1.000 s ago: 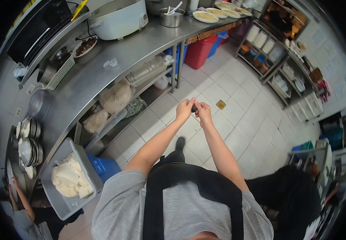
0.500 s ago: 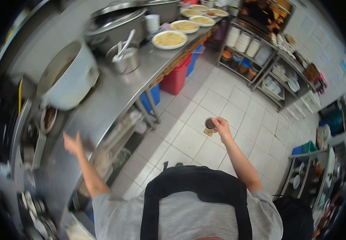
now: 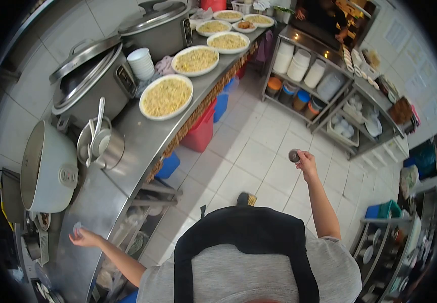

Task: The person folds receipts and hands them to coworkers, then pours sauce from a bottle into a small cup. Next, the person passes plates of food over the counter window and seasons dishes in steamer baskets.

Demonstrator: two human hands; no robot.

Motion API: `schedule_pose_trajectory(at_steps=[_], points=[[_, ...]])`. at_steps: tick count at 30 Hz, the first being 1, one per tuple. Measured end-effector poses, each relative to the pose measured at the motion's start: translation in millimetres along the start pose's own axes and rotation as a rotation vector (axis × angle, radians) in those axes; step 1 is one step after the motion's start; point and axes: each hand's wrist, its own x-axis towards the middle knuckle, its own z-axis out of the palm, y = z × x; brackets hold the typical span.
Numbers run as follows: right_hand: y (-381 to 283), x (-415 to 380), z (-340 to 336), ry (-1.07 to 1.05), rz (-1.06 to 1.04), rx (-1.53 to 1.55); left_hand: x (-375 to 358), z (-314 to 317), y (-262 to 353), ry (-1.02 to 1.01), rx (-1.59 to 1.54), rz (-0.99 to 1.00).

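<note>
Presently the right hand point(image 3: 307, 162) is raised out over the tiled floor point(image 3: 259, 151), its fingers closed on a small round dark container point(image 3: 294, 155) held at the fingertips; the open end of the container faces the camera, and its contents cannot be made out. The left hand point(image 3: 80, 237) is extended to the near end of the stainless steel surface point(image 3: 127, 151), fingers pinched on a small clear piece, possibly a lid point(image 3: 77, 228); it is too small to identify with certainty. Whether that hand rests on the surface or hovers just above it cannot be told.

On the surface, a white rice cooker pot point(image 3: 49, 171) stands near the left hand, beside a steel pot point(image 3: 104, 146) holding ladles. Beyond these are two large lidded rice cookers point(image 3: 94, 76), a stack of white bowls point(image 3: 141, 63), and a row of white plates of noodles point(image 3: 166, 97) running toward the far end. Red and blue bins point(image 3: 200, 132) sit under the surface, partly hidden by its edge. A metal shelf rack point(image 3: 324, 86) across the aisle carries white tubs and dishes. The lower shelf beneath the left arm is blurred and its contents are unclear. The person's torso, in grey shirt and black apron, fills the lower frame, and the fisheye border cuts off the corners.
</note>
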Motion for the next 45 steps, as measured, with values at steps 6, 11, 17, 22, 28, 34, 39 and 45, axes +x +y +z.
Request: schedule_pose_trajectory(at_steps=[6, 11, 17, 22, 28, 34, 39, 45], points=[[-110, 161, 49, -0.198, -0.146, 0.035, -168, 162, 219, -0.683, -0.79, -0.394], [-182, 284, 100, -0.381, -0.145, 0.207, -310, 302, 391, -1.095, -0.987, -0.137], [-259, 409, 122, -0.447, -0.198, 0.104, -424, 451, 535, -1.379, -1.201, 0.045], [-303, 522, 109, -0.434, -0.242, -0.029, -492, 580, 607, -1.467, -1.112, 0.206], [-348, 630, 130, -0.464, -0.322, -0.172, -499, 683, 604, -1.203, -0.574, 0.805], [-377, 708, 238, -0.914, -0.321, -0.206, -496, 720, 504, -1.37, 0.059, 0.718], [-378, 722, 389, -1.102, -0.644, -0.362, -494, 720, 474, -1.325, 0.112, 0.462], [-369, 679, 507, -1.148, -1.062, -0.573, -437, 614, 485, -1.186, 0.194, 0.247]])
